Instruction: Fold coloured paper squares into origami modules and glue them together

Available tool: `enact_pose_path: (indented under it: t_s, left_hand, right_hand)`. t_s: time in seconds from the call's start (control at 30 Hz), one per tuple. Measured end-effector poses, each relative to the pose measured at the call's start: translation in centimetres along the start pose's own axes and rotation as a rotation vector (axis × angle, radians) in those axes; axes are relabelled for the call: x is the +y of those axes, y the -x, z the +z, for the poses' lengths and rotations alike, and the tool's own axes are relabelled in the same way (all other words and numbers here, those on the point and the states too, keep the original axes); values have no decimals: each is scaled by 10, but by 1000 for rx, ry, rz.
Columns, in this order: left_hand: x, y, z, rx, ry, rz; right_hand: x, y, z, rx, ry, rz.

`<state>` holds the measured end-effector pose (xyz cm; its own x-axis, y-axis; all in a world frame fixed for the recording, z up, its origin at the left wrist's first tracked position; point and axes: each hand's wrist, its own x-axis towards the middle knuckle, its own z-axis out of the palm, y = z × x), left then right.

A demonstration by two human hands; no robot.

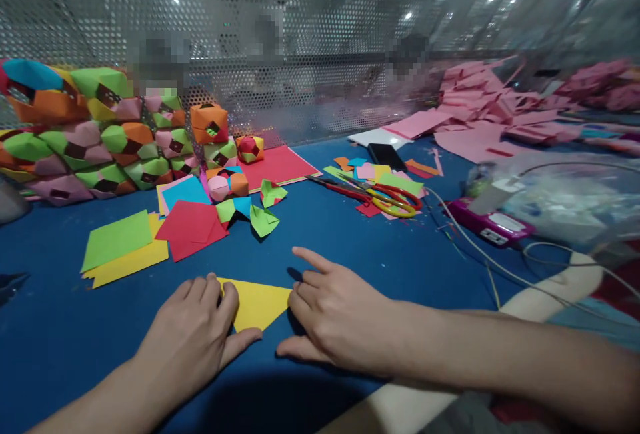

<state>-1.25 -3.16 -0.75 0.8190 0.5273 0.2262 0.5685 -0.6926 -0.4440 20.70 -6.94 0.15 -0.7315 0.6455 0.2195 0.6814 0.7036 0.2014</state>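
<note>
A yellow sheet of paper [257,302], folded to a roughly triangular shape, lies on the blue table in front of me. My left hand [193,324] holds down its left side, fingers bent together over the edge and the thumb at the near edge. At the paper's right corner is my right hand [340,321], touching it with curled fingers. Its index finger points out and its thumb stands apart. Beyond the hands lie red paper squares [193,227], a green square [117,239] on yellow ones, and small folded green pieces [263,221].
Stacked multicoloured paper modules [100,134] stand at the back left beside a red sheet [280,166]. Scissors [393,199] lie on paper scraps, near a black phone [387,157]. Rightward are a purple device [490,222] with cables, plastic bags, and heaped pink paper [480,97].
</note>
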Motion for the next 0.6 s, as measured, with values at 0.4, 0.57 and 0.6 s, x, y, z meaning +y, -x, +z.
enact_pose_path:
  t_s: [0.4,0.57,0.6]
  left_hand:
    - [8,-2,14,238,286,173]
    - [4,-3,5,34,186,33]
    - [2,-3,3,-17,198,-6]
  right_hand:
    - [-1,-16,30,182,-165,-89]
    - [0,-14,26,175,-109,-40]
    - [1,-13,25,167,-114,-32]
